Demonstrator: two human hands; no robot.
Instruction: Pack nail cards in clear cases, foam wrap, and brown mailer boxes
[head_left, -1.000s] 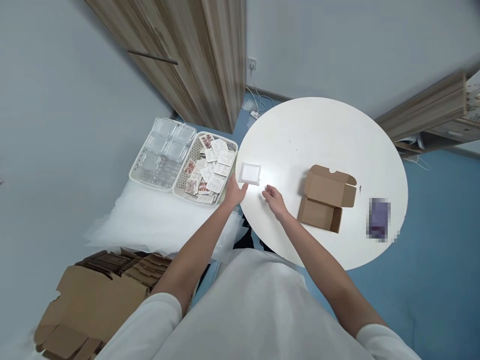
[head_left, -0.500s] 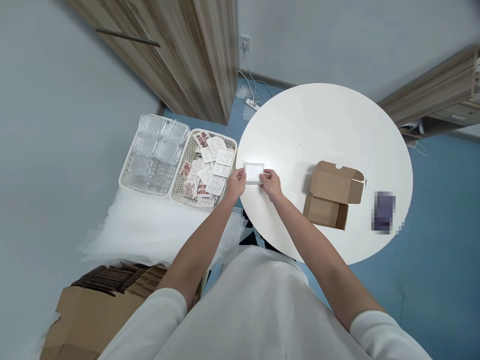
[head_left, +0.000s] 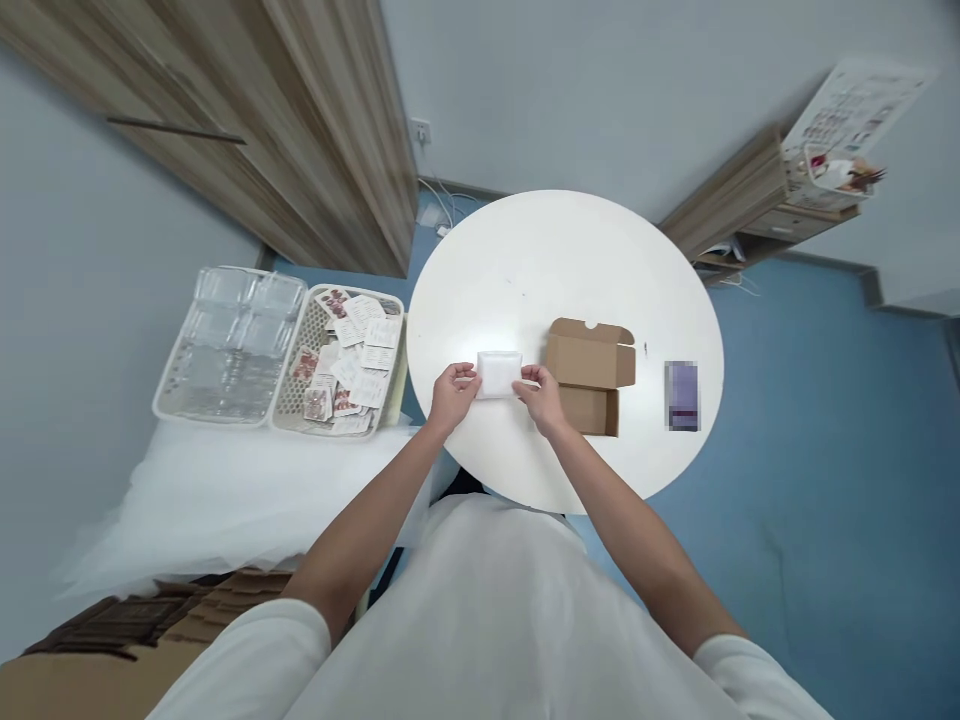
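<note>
I note left hand (head_left: 453, 398) and right hand (head_left: 541, 402) pinching a white packet (head_left: 499, 374) by opposite edges — packet over round bench (head_left: 570, 260), near open cardboard box (head_left: 589, 361); whether resting, cannot tell.

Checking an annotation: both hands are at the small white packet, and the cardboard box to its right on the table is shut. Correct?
Not quite: the head view shows the cardboard box open, its inside visible. It is on the table, right of the small white packet, with left hand and right hand at the packet.
</note>
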